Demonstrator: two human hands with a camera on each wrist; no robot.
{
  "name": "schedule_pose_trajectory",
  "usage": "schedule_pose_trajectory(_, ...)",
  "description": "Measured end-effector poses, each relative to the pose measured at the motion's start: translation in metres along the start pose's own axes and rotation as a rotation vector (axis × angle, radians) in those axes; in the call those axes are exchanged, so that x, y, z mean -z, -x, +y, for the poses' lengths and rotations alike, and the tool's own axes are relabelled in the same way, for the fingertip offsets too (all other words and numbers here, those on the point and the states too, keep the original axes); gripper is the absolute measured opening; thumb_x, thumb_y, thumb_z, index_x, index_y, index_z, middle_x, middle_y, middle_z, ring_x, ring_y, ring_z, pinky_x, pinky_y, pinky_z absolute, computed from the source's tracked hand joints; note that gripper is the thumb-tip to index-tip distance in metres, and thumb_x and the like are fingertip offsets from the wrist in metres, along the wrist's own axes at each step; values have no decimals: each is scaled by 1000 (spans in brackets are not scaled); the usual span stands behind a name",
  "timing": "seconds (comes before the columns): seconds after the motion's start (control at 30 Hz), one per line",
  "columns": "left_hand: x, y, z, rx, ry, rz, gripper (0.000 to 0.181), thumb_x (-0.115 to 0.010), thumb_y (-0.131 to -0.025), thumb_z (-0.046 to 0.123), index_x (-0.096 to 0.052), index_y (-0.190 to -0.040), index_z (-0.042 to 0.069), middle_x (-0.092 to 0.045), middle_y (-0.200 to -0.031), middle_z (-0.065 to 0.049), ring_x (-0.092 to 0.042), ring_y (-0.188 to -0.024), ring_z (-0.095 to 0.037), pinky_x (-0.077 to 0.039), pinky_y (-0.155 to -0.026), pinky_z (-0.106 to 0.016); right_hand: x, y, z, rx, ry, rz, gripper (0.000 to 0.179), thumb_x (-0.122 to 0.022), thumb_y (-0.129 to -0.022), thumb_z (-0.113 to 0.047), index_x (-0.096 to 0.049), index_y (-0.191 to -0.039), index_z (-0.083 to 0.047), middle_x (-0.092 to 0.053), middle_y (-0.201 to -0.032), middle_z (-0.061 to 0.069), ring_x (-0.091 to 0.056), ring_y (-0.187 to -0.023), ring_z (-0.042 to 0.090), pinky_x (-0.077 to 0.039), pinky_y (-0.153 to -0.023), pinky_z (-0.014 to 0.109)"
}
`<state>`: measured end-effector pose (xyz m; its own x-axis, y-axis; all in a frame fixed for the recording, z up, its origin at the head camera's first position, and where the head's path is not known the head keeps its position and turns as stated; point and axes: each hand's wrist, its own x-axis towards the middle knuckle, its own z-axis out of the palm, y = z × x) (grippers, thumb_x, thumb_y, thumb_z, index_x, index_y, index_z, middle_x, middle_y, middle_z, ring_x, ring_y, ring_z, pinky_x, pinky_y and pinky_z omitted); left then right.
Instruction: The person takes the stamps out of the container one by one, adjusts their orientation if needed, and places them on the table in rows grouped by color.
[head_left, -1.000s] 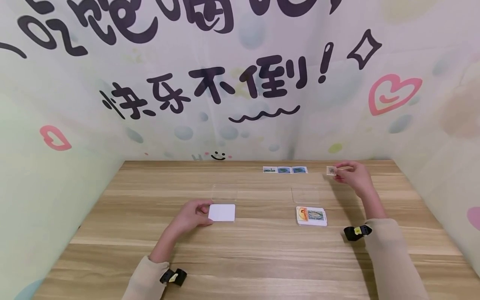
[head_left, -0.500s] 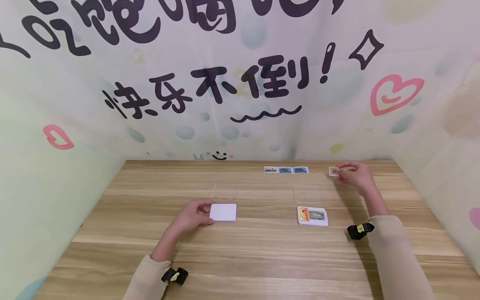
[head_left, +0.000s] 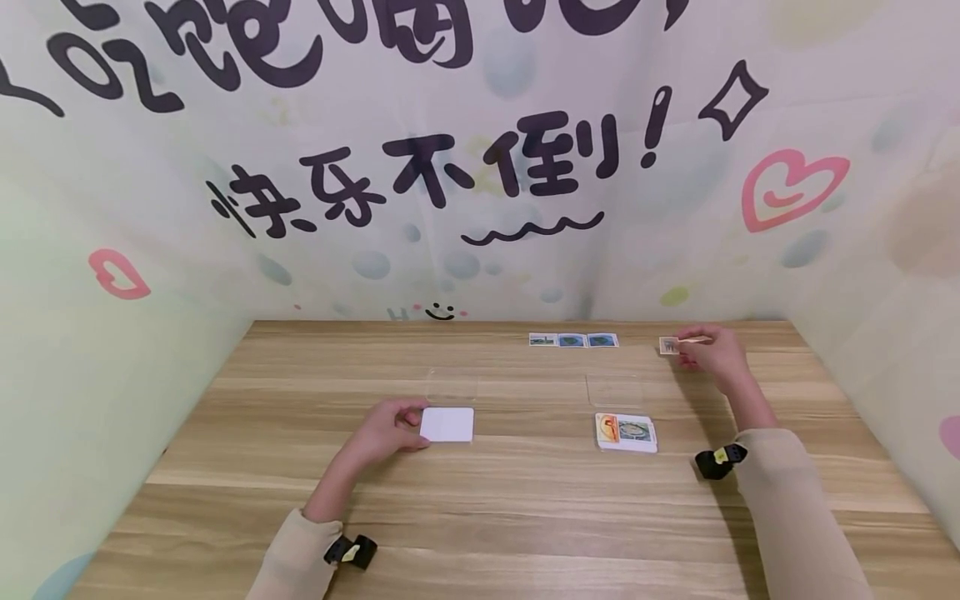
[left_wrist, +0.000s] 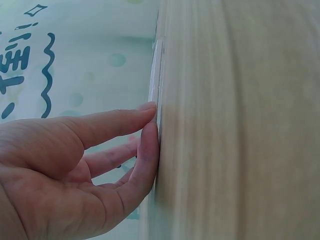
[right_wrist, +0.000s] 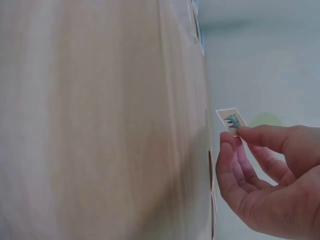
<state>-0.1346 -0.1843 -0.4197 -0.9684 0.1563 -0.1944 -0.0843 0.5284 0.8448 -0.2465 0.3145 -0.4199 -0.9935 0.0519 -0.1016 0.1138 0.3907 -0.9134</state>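
Observation:
My right hand (head_left: 714, 358) is at the back right of the table, pinching a small picture card (right_wrist: 232, 119) between thumb and fingertips. The card has a white border and a blue-green figure on beige, and it stands off the tabletop in the right wrist view. At the left, my left hand (head_left: 386, 433) holds the near-left and far-left corners of a stack of blank white cards (head_left: 447, 425), with thumb and forefinger spread. From the left wrist view, the fingertips meet the stack's thin edge (left_wrist: 156, 75) low on the table.
Three small picture cards (head_left: 573, 341) lie in a row along the back edge. A second card stack (head_left: 626, 432), picture side up, sits right of centre. Behind each stack lies a clear plastic piece (head_left: 613, 391). More card edges (right_wrist: 212, 185) show below my right hand.
The small card in my right hand has dipped slightly, and a pale edge now shows among the fingers. My left hand stays at the white stack. The head view has shifted a little.

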Motion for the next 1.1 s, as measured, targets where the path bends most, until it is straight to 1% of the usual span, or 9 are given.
schedule_pose_trajectory(0.17,0,0,-1,7,-3,4,52,-82,-81,-11,-64,-130,-14,-58,-97,-15,-56,-80,-19,-55,-67,-25,-1,-1,0,2,12,6,34,-61,-102,0,-54,-125,24,-67,-77,-9,-65,-67,1,-59,-64,21)
schedule_pose_trajectory(0.43,-1,-1,-2,-4,36,-10,54,-81,-81,-13,-62,-131,-16,-58,-98,-16,-58,-79,-18,-62,-70,-30,-1,-6,4,2,38,22,36,-60,-101,-1,-54,-127,24,-67,-78,-7,-63,-65,1,-59,-62,20)
schedule_pose_trajectory(0.7,-1,-1,-4,-18,22,-11,54,-82,-81,-11,-63,-131,-15,-59,-98,-16,-57,-79,-18,-59,-68,-28,-3,-9,7,-19,104,37,34,-61,-102,-4,-58,-127,20,-69,-82,-2,-62,-67,2,-57,-62,20)
schedule_pose_trajectory(0.87,0,-2,-5,-30,23,-13,54,-82,-81,-11,-62,-131,-16,-59,-98,-16,-57,-78,-17,-59,-68,-28,-3,-10,6,-21,119,43,33,-61,-102,-5,-59,-126,19,-69,-83,0,-62,-66,3,-57,-61,20)
schedule_pose_trajectory(1.1,0,-1,-5,-32,23,-14,55,-82,-81,-11,-62,-132,-16,-58,-99,-16,-57,-78,-17,-60,-68,-28,-4,-11,5,-17,122,45,33,-62,-102,-4,-59,-125,20,-69,-81,-1,-62,-64,2,-57,-60,19)
